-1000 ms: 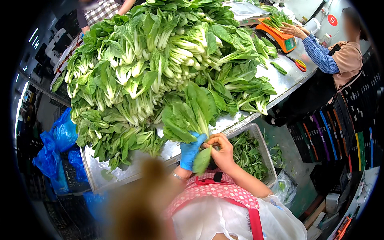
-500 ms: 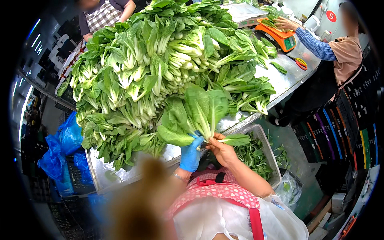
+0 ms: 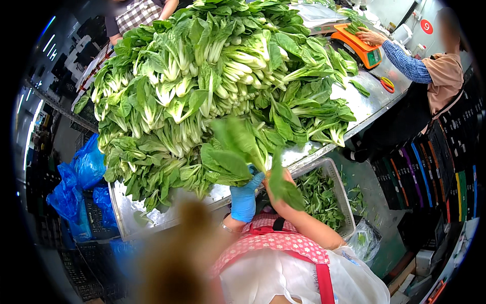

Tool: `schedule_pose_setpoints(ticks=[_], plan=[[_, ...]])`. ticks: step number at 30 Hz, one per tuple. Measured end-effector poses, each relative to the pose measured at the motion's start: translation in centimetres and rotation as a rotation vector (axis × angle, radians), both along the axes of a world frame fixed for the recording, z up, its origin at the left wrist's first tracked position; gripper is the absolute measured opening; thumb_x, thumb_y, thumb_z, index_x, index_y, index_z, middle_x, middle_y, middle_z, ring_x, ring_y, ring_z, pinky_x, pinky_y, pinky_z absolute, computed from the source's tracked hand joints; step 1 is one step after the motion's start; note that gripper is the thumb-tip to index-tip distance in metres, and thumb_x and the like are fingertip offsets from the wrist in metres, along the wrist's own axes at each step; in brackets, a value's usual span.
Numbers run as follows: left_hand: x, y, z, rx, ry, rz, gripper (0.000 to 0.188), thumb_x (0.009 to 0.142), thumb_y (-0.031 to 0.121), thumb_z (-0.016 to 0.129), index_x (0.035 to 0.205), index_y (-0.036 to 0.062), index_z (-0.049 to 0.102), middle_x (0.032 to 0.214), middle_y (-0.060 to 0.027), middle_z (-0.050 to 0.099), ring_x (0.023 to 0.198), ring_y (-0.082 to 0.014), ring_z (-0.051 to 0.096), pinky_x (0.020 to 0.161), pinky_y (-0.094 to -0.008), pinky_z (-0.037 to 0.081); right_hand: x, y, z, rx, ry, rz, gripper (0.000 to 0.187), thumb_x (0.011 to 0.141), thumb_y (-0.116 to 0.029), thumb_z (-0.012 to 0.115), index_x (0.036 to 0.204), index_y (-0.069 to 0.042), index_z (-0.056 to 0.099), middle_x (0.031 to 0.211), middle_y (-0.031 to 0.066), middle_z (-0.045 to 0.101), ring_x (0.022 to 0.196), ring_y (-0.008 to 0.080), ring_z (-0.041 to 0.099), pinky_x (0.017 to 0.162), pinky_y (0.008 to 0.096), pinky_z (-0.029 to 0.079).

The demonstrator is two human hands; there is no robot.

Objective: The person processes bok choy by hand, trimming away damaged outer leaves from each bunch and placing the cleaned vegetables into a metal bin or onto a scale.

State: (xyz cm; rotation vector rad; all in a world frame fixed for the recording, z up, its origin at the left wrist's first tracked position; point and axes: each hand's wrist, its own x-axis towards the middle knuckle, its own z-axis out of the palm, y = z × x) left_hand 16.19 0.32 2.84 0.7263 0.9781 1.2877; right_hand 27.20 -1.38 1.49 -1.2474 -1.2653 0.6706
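While half a second ago the bok choy head stood spread and upright, it now tilts, blurred, at frame centre over the worktop edge — my gloved left hand closed round its base, right hand pinching one leaf down, stripping it off, I judge.

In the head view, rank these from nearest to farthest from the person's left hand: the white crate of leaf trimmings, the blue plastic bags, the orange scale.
1. White crate of trimmings, just to the right of the blue-gloved left hand, below the table edge.
2. Blue plastic bags, off to the left beside the table.
3. Orange scale, far upper right on the table, under a co-worker's hand.
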Motion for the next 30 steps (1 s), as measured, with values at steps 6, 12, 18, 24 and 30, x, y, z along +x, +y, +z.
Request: schedule_pose_setpoints(ticks=[6, 12, 18, 24, 30], plan=[[-1.6, -0.6, -2.9, 0.102, 0.110, -0.063, 0.034, 0.085, 0.006, 0.058, 0.118, 0.0049, 0.049, 0.108, -0.0060, 0.058, 0.097, -0.0149, 0.056, 0.084, -0.0254, 0.047, -0.5, 0.2, -0.6, 0.072, -0.031, 0.058, 0.014, 0.078, -0.008, 0.065, 0.087, -0.004, 0.056, 0.091, 0.0111, 0.060, 0.085, 0.0227, 0.057, 0.076, 0.0298, 0.044], [-1.7, 0.1, 0.8, -0.119, -0.317, -0.012, 0.037, 0.080, -0.002, 0.060, 0.115, 0.0037, 0.052, 0.107, -0.0088, 0.059, 0.103, -0.0187, 0.055, 0.093, -0.0320, 0.043, -0.2, 0.9, 0.8, -0.448, 0.710, 0.099, 0.020, 0.088, -0.020, 0.058, 0.097, -0.001, 0.061, 0.081, 0.0027, 0.062, 0.072, 0.0099, 0.056, 0.066, 0.0215, 0.045], [-2.7, -0.4, 1.4, -0.175, -0.386, -0.228, 0.036, 0.080, -0.002, 0.059, 0.116, 0.0021, 0.052, 0.110, -0.0107, 0.059, 0.103, -0.0209, 0.056, 0.092, -0.0331, 0.044, 1.5, 1.5, 2.1, -0.674, 0.711, 0.360, 0.021, 0.087, -0.023, 0.060, 0.098, -0.005, 0.063, 0.081, 0.0008, 0.063, 0.063, 0.0058, 0.052, 0.053, 0.0209, 0.039], [-2.7, 0.8, -0.6, -0.209, -0.486, -0.134, 0.035, 0.081, -0.002, 0.059, 0.115, 0.0015, 0.052, 0.106, -0.0121, 0.059, 0.100, -0.0205, 0.057, 0.089, -0.0341, 0.045, 4.0, -2.5, -0.4, -0.364, 1.232, -0.113, 0.014, 0.086, -0.013, 0.062, 0.098, -0.009, 0.056, 0.084, 0.0008, 0.056, 0.070, 0.0089, 0.049, 0.050, 0.0225, 0.036], [-2.9, 1.1, -0.4, -0.062, -0.200, -0.072, 0.039, 0.078, -0.002, 0.062, 0.115, 0.0040, 0.051, 0.104, -0.0072, 0.058, 0.095, -0.0165, 0.057, 0.085, -0.0299, 0.046, 14.5, -10.2, -13.1, -0.627, 1.683, -0.500, 0.057, 0.081, -0.037, 0.066, 0.114, 0.004, 0.043, 0.085, 0.0084, 0.055, 0.076, 0.0174, 0.054, 0.065, 0.0245, 0.046]])
